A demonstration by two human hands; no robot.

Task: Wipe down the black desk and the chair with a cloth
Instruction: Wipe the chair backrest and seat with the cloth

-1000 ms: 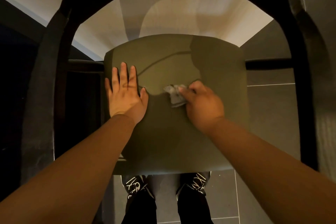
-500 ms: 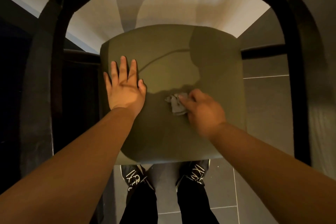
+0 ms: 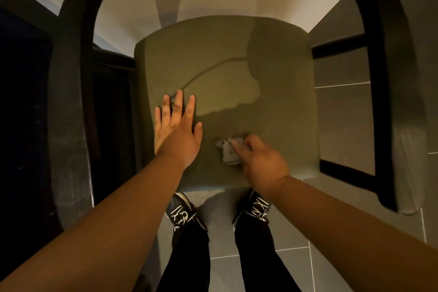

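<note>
Your left hand lies flat, fingers straight, at the left edge of the chair seat; your right hand pinches the cloth near the front edge. Cloth judged soft, light: grip it bunched

The olive-green seat of the chair carries two hands and a cloth. The left hand lies flat near the seat's left edge, fingers straight and spread, pointing toward the back edge. A small crumpled grey cloth sits toward the front edge, just right of the middle. The right hand is on top of it, fingers curled over it and blurred. The chair stands on a grey tiled floor. Two black shoes stand on the tiles right at the seat's front edge.
</note>
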